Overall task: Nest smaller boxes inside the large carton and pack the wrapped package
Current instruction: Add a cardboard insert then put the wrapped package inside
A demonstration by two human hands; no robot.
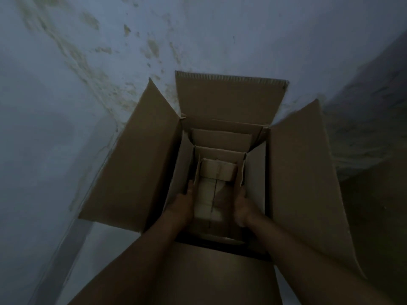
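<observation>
Two bare forearms reach down into an open large carton [141, 155] standing against a stained wall [88, 62]. The left hand [180, 205] and right hand [243, 205] press flat against either side of a pale wrapped package [209, 194], holding it between them. It sits inside the smallest box [239, 172], nested within further boxes. Four flaps splay outward.
</observation>
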